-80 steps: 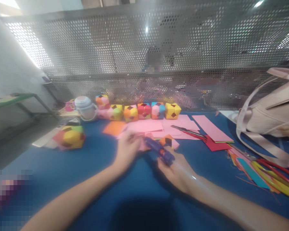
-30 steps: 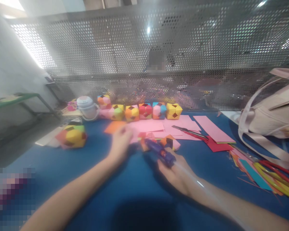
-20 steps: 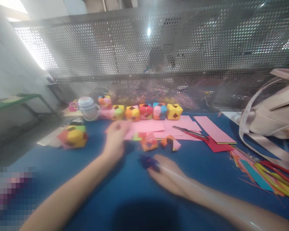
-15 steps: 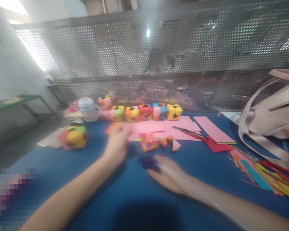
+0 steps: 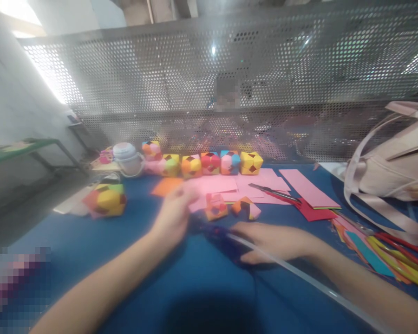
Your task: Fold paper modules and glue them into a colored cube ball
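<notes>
My right hand (image 5: pixel 275 243) is closed around a dark blue glue gun (image 5: pixel 218 234), with a long clear glue stick (image 5: pixel 299 266) running out of its back. The gun's nose points left, close to my left hand (image 5: pixel 174 208). Motion smears my left hand, but its fingers are pinched on what looks like a pink paper piece (image 5: pixel 196 204). Just beyond the gun lie a pink and orange folded paper piece (image 5: pixel 216 208) and an orange, black and pink one (image 5: pixel 246 208).
Several folded paper balls (image 5: pixel 211 162) line the back, with another ball (image 5: pixel 107 200) at left. Pink sheets (image 5: pixel 251 185), a cutter (image 5: pixel 273 191), paper strips (image 5: pixel 369 255) and red-handled scissors (image 5: pixel 404 246) lie about. A lidded cup (image 5: pixel 127 157) and a bag (image 5: pixel 397 153) flank them.
My right hand has turned and shifted slightly right, so the glue stick now shows clearly. The gun's nose is closer to my left hand, which has moved slightly right.
</notes>
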